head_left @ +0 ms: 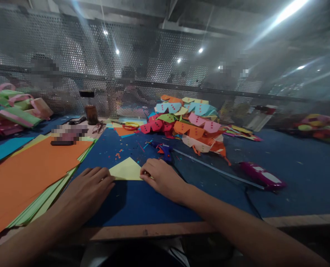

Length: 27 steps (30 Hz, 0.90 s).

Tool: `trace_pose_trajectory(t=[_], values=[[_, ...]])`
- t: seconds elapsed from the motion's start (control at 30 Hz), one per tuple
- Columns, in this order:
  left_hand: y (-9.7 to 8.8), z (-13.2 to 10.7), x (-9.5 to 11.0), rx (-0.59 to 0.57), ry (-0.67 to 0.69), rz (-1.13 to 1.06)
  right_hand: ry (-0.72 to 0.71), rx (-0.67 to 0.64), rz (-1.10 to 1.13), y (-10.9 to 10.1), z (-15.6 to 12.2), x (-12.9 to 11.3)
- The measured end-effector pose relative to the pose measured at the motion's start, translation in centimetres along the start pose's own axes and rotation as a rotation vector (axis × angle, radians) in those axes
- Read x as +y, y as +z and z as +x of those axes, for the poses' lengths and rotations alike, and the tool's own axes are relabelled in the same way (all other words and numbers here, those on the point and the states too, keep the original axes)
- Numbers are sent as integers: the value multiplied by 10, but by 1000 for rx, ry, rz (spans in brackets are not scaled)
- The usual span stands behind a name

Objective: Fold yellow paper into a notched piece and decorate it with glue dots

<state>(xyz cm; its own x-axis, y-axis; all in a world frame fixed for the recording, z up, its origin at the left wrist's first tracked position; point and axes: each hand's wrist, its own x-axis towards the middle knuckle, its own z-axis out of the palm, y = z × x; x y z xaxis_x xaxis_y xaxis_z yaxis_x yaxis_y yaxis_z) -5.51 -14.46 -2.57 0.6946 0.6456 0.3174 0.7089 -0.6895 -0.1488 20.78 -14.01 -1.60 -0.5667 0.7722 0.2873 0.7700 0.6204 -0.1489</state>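
Two bare hands rest at the near side of a pale yellow, triangular folded paper [128,171], which lies on the blue tabletop [145,204] directly in front of you, its apex pointing away from you and its long edge facing you; your left hand [91,187] has its fingertips at the left corner, palm down, its thumb hidden, so you cannot tell whether it grips or only presses; your right hand [163,177] has its thumb and curled fingers pinching the right corner. Just beyond your right hand lies a dark blue glue gun with a red-orange trigger [166,150]; a long pale strip [215,167] runs from near it to a glossy purple object with white markings [261,176], at the right; small coloured paper scraps [120,152] are scattered beyond the apex. To your left, a stack of coloured paper sheets, orange uppermost [28,174], extends toward the table's front edge; farther back, observe a pile of multicoloured folded paper pieces [196,128], a pair of scissors with yellow handles [131,126] just left of it, and a black-lidded transparent jar with dark brown contents [91,114]; a grey perforated screen [142,59] stands behind.
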Motion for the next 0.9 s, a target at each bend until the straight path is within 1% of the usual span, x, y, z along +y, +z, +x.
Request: trace_pose_trajectory(t=[0.07, 0.13, 0.23, 0.37, 0.57, 0.73, 0.9], values=[[-3, -2, 9, -31, -3, 26, -6, 2, -12, 0, 0, -1], [-3, -4, 16, -7, -27, 24, -8, 1, -28, 0, 0, -1], [3, -6, 21, 41, -51, -79, -21, -3, -57, 0, 0, -2], [6, -5, 21, 45, -54, -184, -47, -3, -109, 1, -1, -2], [3, -5, 19, 48, -24, -222, -122, -3, -204, -4, -4, -8], [4, -5, 19, 58, -27, -242, -229, 10, -149, -6, -6, -20], [2, -4, 20, 32, -29, -240, -240, -27, -109, -1, -7, -23]])
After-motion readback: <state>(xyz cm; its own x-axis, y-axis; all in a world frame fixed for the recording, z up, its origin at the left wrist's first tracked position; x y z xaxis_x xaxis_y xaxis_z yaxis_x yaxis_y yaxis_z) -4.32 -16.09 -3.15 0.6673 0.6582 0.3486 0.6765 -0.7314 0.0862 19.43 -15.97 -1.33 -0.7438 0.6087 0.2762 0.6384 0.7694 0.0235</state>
